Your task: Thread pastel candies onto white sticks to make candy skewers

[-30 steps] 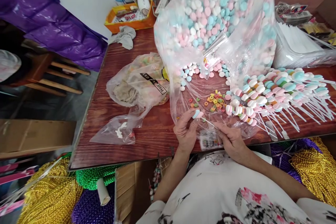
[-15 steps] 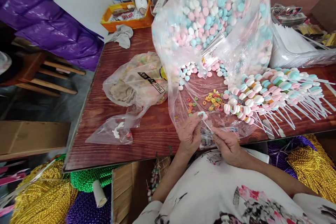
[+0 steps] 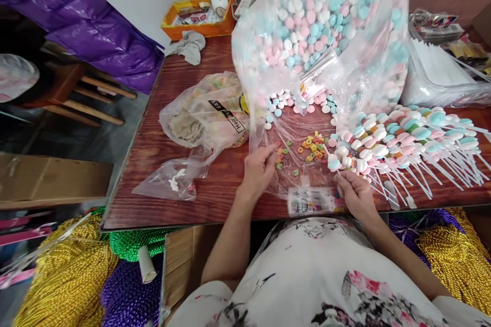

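Observation:
My right hand (image 3: 356,193) pinches a white stick near the table's front edge. A blue-and-white round candy (image 3: 333,162) sits on that stick, close to the pile. My left hand (image 3: 260,169) reaches to the small ring candies (image 3: 313,147), its fingertips pressed together by the rings at the left side. What is between those fingertips is hidden. Beside my right hand lies a pile of candy skewers (image 3: 406,135), pink, white and blue rounds on white sticks. Behind the rings, loose rounds spill from a big clear bag of pastel candies (image 3: 307,25).
At left lies a plastic bag (image 3: 203,112) of ring candies. An orange tray (image 3: 199,28) and a grey cloth (image 3: 190,47) are at the back. White sticks fill a clear tub (image 3: 441,66) at right. A printed packet (image 3: 312,201) lies near the front edge.
My hands have moved apart. The left has gone left and forward to the rings; the right has carried the stick with the candy rightward to the skewer pile.

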`<state>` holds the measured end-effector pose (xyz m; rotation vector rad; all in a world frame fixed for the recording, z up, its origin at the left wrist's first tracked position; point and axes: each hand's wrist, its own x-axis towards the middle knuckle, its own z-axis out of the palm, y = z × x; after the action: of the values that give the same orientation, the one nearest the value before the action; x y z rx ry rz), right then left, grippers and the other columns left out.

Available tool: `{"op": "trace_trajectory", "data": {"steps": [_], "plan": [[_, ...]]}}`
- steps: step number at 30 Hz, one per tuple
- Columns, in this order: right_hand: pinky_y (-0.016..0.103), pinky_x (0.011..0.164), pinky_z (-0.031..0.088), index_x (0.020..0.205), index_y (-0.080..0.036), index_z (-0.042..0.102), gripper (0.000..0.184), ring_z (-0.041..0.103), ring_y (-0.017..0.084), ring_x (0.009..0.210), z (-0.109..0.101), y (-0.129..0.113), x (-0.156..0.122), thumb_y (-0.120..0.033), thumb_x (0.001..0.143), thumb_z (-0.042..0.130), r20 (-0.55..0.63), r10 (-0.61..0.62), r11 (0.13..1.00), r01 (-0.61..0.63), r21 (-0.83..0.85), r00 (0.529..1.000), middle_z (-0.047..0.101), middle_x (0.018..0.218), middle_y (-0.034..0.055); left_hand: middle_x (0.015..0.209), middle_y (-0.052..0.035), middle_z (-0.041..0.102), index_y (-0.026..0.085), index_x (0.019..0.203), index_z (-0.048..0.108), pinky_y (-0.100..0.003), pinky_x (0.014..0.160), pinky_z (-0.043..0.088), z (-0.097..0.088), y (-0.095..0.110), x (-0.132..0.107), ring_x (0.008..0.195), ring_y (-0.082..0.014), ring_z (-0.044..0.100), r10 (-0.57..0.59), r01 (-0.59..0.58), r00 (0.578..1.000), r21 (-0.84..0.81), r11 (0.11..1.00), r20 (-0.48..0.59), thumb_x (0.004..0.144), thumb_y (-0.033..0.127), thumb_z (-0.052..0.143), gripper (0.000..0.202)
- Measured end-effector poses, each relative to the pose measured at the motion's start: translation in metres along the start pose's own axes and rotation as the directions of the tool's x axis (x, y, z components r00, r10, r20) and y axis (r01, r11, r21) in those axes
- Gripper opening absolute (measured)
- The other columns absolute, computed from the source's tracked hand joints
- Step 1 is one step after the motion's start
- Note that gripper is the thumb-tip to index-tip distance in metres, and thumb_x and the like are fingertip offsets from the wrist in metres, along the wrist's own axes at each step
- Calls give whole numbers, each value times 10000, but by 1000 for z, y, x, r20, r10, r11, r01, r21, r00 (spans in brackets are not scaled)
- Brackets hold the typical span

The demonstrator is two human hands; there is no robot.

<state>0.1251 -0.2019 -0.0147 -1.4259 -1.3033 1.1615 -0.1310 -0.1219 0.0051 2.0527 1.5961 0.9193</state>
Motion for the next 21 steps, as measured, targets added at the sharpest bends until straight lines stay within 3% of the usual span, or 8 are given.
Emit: {"op": "trace_trajectory", "data": {"steps": [3,6,9,12,17,21], "plan": [[252,527,344,806,-195,587,238,406,113,518,-4,3,-4,-349,955,485,74,-52,983,64,-171,996,471,571,-43,822,-65,731,158,981,766,-281,707,500,-17,-9,19,725,-167,648,17,-30,989,90,996,147,850,193,565,243],[261,537,341,770,-194,581,255,407,120,538,-8,4,-6,-337,956,481,84,-77,964,96,-248,993,467,579,-33,813,-64,740,164,898,772,-279,701,487,-19,-1,21,725,-170,659,6,0,990,-42,999,142,838,210,584,202],[256,516,339,762,-199,560,272,401,119,530,-12,7,-7,-347,969,465,51,-47,981,56,-186,998,463,573,-33,757,-45,726,169,823,756,-266,662,480,-8,16,17,682,-159,649,9,36,981,-224,974,195,830,215,601,162],[250,508,346,782,-202,554,275,406,113,512,-13,9,-8,-366,977,453,6,-17,995,17,-102,1000,469,564,-42,746,-40,708,172,796,740,-272,682,478,15,31,20,687,-155,637,92,-14,960,-283,959,265,836,189,589,157],[247,511,345,726,-207,513,307,400,107,502,-12,10,-11,-380,974,463,7,17,995,-16,-98,1000,457,546,-50,828,-65,668,171,775,706,-333,766,479,50,44,39,799,-201,613,177,-157,911,-83,984,373,803,109,572,151],[249,494,338,747,-206,522,289,398,109,484,-12,11,-13,-368,973,447,3,12,995,-12,-99,1000,471,535,-49,861,-92,628,163,799,671,-351,770,486,57,45,39,830,-221,588,196,-264,864,85,961,464,808,65,515,185]]}}
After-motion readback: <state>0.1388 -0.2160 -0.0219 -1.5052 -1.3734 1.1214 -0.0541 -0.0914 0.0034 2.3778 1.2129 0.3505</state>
